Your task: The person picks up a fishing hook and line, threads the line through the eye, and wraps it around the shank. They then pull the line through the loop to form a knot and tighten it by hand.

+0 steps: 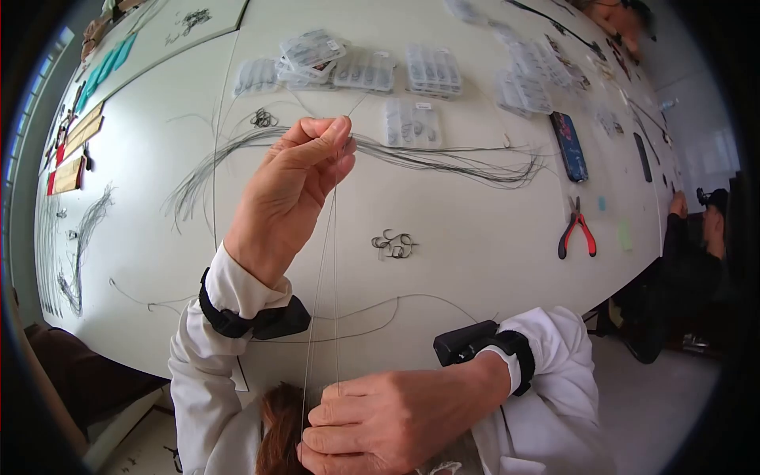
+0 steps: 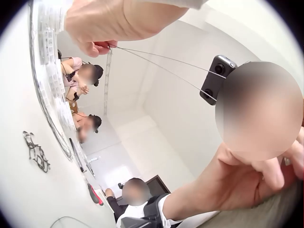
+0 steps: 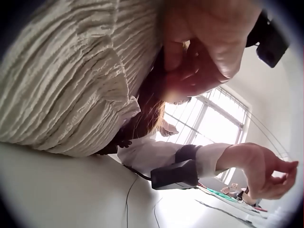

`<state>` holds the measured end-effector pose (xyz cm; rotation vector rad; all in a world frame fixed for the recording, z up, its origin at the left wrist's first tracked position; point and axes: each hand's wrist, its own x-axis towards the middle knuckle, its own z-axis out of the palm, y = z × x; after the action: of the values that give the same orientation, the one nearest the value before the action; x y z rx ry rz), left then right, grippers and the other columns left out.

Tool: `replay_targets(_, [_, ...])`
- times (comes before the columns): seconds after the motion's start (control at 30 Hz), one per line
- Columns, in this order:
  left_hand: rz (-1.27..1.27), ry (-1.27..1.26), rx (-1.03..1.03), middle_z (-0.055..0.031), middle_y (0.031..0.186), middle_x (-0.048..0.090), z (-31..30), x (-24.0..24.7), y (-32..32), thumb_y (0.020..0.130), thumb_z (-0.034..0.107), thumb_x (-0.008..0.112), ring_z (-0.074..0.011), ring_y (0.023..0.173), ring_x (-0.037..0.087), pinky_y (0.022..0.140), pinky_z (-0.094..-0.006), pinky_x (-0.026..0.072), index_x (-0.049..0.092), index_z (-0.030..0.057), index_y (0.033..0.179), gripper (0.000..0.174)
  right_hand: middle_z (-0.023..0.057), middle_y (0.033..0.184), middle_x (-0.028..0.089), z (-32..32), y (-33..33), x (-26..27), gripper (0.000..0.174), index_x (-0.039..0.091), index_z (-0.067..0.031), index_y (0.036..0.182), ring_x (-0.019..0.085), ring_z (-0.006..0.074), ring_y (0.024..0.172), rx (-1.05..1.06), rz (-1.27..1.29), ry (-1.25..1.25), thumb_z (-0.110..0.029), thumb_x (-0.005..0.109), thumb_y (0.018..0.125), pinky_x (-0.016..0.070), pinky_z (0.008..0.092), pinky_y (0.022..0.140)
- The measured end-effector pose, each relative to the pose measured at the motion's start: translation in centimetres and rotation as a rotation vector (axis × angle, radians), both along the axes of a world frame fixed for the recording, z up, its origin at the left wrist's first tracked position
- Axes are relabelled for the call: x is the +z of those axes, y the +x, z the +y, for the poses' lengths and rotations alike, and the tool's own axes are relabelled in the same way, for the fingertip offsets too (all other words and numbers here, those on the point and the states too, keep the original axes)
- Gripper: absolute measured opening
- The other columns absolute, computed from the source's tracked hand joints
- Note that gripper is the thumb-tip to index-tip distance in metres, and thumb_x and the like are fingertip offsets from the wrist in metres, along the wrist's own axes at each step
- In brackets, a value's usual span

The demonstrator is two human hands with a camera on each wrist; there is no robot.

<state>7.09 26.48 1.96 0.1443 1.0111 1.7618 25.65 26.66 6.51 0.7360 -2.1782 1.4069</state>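
Note:
My left hand (image 1: 297, 170) is raised over the table, thumb and forefinger pinching a thin fishing line (image 1: 323, 261). Two strands of that line run down from the fingertips towards my chest. There my right hand (image 1: 388, 419) has its fingers curled round the lower end of the line, close to the body. In the left wrist view the strands stretch taut from the left fingertips. The right wrist view shows the right hand's (image 3: 204, 52) curled fingers close up, their tips partly hidden. Between the hands, further right, lies a small pile of dark fish hooks (image 1: 396, 244).
Behind the left hand lies a long bundle of lines (image 1: 451, 162). Clear plastic hook boxes (image 1: 362, 70) stand at the back. Red-handled pliers (image 1: 577, 229) and a dark blue phone (image 1: 569, 147) lie at the right. A loose line (image 1: 396, 299) crosses the near table. Other people sit around.

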Motion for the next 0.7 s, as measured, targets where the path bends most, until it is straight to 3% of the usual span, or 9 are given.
replay_targets(0.07, [-0.016,0.027,-0.038,0.0024,0.079,0.056,0.0,-0.2,-0.1,0.084,0.012,0.063,-0.0066,0.074,0.056,0.070,-0.0169,0.0495,0.055,0.0088,0.083,0.008,0.0057,0.077,0.051,-0.2,0.0,-0.4,0.015,0.053,0.0010,0.081,0.051,0.0159,0.070,0.037,-0.033,0.051,-0.012,0.054,0.076,0.0421,0.0265,0.055])
replay_targets(0.17, [-0.018,0.021,-0.052,-0.0002,0.078,0.058,0.0,-0.3,-0.3,0.088,0.016,0.058,-0.0071,0.073,0.058,0.068,-0.0187,0.0541,0.053,0.0095,0.082,0.009,0.0028,0.077,0.050,-0.7,0.1,-1.8,0.015,0.055,-0.0009,0.076,0.048,0.0150,0.074,-0.059,0.065,0.550,-0.015,0.055,0.074,0.0379,0.0252,0.054])
replay_targets(0.2, [-0.009,0.027,-0.082,0.0005,0.078,0.057,0.0,-0.3,-0.2,0.088,0.016,0.057,-0.0067,0.073,0.059,0.067,-0.0189,0.0541,0.053,0.0099,0.082,0.010,0.0028,0.077,0.050,-0.5,0.1,-1.8,0.015,0.055,-0.0009,0.076,0.048,0.0150,0.074,-0.059,0.064,0.553,-0.015,0.055,0.074,0.0379,0.0252,0.054])
replay_targets(0.27, [0.000,0.035,-0.112,0.0013,0.077,0.056,0.0,0.0,0.2,0.088,0.016,0.057,-0.0064,0.073,0.059,0.067,-0.0191,0.0541,0.053,0.0102,0.082,0.010,0.0034,0.085,0.054,-0.2,0.0,-1.8,0.013,0.056,-0.0023,0.077,0.051,0.0156,0.083,-0.010,0.043,1.093,-0.014,0.053,0.072,0.0380,0.0252,0.064])
replay_targets(0.3, [0.043,0.004,-0.123,0.0024,0.076,0.055,0.0,0.7,0.8,0.088,0.016,0.057,-0.0048,0.070,0.058,0.067,-0.0186,0.0538,0.052,0.0107,0.081,0.010,0.0030,0.081,0.051,-0.3,-0.1,-2.1,0.015,0.057,-0.0027,0.071,0.048,0.0168,0.083,0.019,0.052,1.155,-0.017,0.052,0.070,0.0361,0.0265,0.067])
replay_targets(0.47, [0.162,-0.056,-0.179,0.0060,0.074,0.050,-0.2,1.5,1.3,0.088,0.016,0.058,0.0007,0.056,0.047,0.055,-0.0137,0.0463,0.052,0.0114,0.080,0.011,0.0023,0.074,0.048,-0.4,-0.4,-2.6,0.014,0.058,-0.0040,0.066,0.045,0.0176,0.078,0.025,0.092,1.161,-0.017,0.054,0.069,0.0346,0.0276,0.067])
replay_targets(0.53, [0.130,0.053,-0.241,0.0067,0.073,0.047,-0.2,1.7,1.2,0.088,0.013,0.058,0.0017,0.048,0.032,0.045,-0.0130,0.0329,0.051,0.0106,0.079,0.011,0.0016,0.070,0.046,0.1,-0.9,-1.7,0.013,0.059,-0.0049,0.064,0.044,0.0177,0.076,0.026,0.100,1.163,-0.015,0.055,0.070,0.0340,0.0283,0.066])
replay_targets(0.57, [0.131,0.059,-0.241,0.0051,0.070,0.051,-0.4,2.2,1.2,0.082,0.011,0.066,-0.0011,0.049,0.029,0.045,-0.0187,0.0249,0.054,0.0092,0.075,0.014,0.0011,0.072,0.048,0.7,-0.9,-0.8,0.013,0.059,-0.0045,0.065,0.045,0.0166,0.074,-0.065,0.135,1.185,-0.015,0.056,0.071,0.0346,0.0271,0.064])
replay_targets(0.7, [0.366,0.119,-0.233,0.0032,0.071,0.056,-1.0,3.7,2.0,0.079,0.003,0.065,-0.0005,0.051,0.035,0.045,-0.0169,0.0262,0.055,0.0051,0.072,0.013,0.0038,0.081,0.057,4.7,-1.2,2.7,0.013,0.063,-0.0030,0.080,0.053,0.0126,0.063,-0.683,0.311,0.912,-0.010,0.063,0.069,0.0386,0.0223,0.049])
